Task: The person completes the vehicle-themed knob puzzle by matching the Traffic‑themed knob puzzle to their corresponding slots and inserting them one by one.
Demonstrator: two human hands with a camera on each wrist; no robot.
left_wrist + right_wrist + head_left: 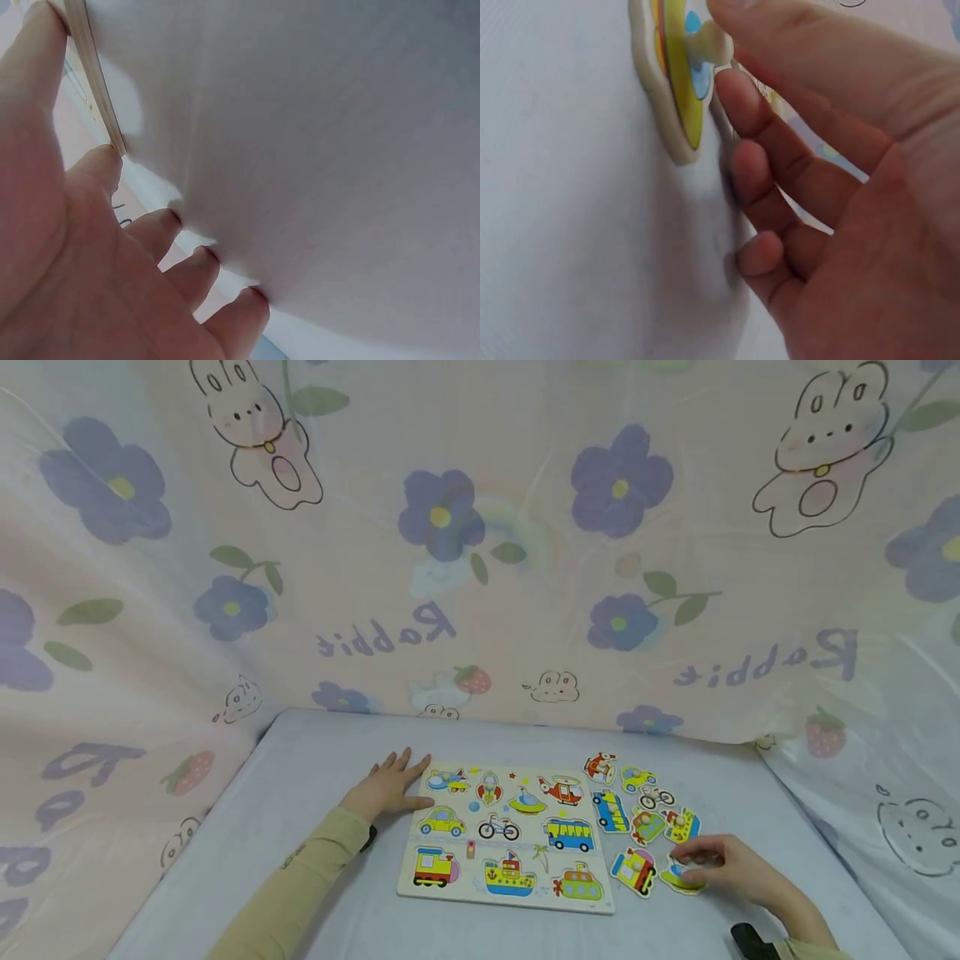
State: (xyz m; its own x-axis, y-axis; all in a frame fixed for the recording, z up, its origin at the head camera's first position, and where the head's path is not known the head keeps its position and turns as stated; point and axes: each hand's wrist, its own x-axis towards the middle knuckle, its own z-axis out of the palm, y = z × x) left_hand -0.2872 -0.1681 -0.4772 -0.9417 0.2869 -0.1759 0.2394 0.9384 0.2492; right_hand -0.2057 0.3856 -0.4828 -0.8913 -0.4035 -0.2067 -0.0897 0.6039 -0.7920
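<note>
My left hand [387, 787] is spread at the upper left corner of a wooden puzzle board [517, 885] printed with vehicles. Its thumb and index finger touch the board's edge [103, 82], while the other fingertips rest on the white tabletop. At the right of the board, my right hand [731, 868] curls over a flying-saucer puzzle piece [684, 885]. Close up, thumb and index finger pinch the round knob [712, 43] on that piece; the remaining fingers bend beside it. A train piece [634, 870] lies just left of the saucer piece.
Several loose knobbed pieces lie right of the board, among them a helicopter [600, 767], a car [638, 779], a bicycle [657, 797], a bus [611, 812], a submarine [647, 826] and a ship [682, 826]. A patterned curtain [525, 593] hangs behind the table.
</note>
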